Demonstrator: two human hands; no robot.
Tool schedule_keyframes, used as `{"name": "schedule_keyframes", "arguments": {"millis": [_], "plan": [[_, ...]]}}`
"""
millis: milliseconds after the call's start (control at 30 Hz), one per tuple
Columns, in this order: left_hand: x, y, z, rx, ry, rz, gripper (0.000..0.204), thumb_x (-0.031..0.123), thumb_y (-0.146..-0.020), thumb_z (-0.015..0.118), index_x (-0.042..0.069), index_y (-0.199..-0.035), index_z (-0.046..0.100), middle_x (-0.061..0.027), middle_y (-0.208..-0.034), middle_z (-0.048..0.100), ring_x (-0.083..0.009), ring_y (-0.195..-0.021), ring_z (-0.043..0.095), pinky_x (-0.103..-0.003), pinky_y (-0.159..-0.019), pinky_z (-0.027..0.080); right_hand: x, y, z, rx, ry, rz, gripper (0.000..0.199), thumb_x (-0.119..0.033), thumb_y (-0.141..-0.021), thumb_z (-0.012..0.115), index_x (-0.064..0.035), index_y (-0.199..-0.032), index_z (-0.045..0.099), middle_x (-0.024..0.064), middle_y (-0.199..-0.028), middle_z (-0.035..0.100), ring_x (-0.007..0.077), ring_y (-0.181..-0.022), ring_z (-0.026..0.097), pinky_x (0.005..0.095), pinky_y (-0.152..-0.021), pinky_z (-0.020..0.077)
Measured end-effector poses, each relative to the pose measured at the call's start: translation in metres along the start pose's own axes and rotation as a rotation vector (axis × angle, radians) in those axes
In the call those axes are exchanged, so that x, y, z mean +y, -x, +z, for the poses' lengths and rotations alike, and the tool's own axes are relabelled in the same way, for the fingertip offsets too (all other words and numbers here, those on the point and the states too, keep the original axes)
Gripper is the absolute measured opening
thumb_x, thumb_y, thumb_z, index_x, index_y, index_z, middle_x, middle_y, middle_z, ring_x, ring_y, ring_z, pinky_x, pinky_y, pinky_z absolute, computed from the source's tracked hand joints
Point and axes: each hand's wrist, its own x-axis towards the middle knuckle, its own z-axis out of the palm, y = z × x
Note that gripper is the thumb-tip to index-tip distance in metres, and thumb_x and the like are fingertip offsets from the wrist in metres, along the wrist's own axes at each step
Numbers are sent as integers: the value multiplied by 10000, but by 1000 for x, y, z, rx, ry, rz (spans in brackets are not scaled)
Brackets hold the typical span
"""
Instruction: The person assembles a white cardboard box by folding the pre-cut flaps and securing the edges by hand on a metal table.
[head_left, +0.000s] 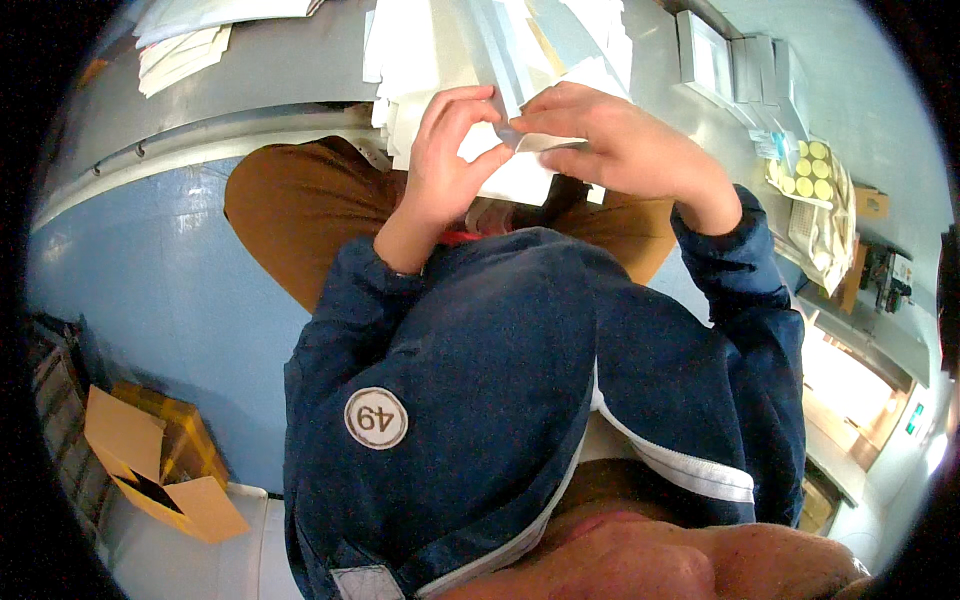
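My left hand [452, 150] is curled beside the lower end of a long grey-blue strip [492, 50], its fingertips and thumb at the strip's edge. From the other side, my right hand [612, 140] pinches the same end with bent fingers. The strip runs away from me over a spread of white sheets [408, 60] at the table's near edge. Under my hands a white sheet [520, 182] sticks out over my lap. The contact between the fingertips and the strip is partly hidden.
More papers [185, 58] lie on the grey table [290, 60] at the far left. White box-like trays [704, 58] stand at the right, near a container of yellow round items [812, 170]. An open cardboard box [165, 460] is at the lower left.
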Motion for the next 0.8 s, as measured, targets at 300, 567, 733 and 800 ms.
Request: {"name": "schedule_keyframes", "arguments": {"millis": [300,567,733,800], "plan": [[44,-9,-1,-58,-3,-17,476,134,-701,889,73,-1111,653,-139,-1320,591,-295,-1108,608,-401,-1019,455,-11,6,-34,-3,-18,-27,279,-169,-851,718,-20,-1086,741,173,-861,729,354,-808,710,429,-734,545],[99,-77,-12,-209,-307,582,608,308,-699,905,110,-1182,592,-46,-1169,645,-308,-1244,545,-527,-1146,262,-44,20,-115,-175,-70,-19,335,-57,-893,701,67,-1203,674,187,-1005,726,267,-875,706,373,-773,566],[116,-91,4,-321,-246,375,602,271,-719,901,89,-1190,575,-66,-1179,629,-286,-1120,572,-469,-1095,340,-37,55,-129,80,-117,-15,358,-39,-890,702,34,-1237,656,147,-1061,726,229,-934,698,351,-867,573],[118,-92,10,-340,-175,206,588,254,-735,891,86,-1200,571,-73,-1192,619,-282,-1079,577,-441,-1051,389,-37,65,-132,164,-59,-62,398,-44,-868,715,7,-1254,636,130,-1079,714,246,-978,690,366,-907,558]]}}
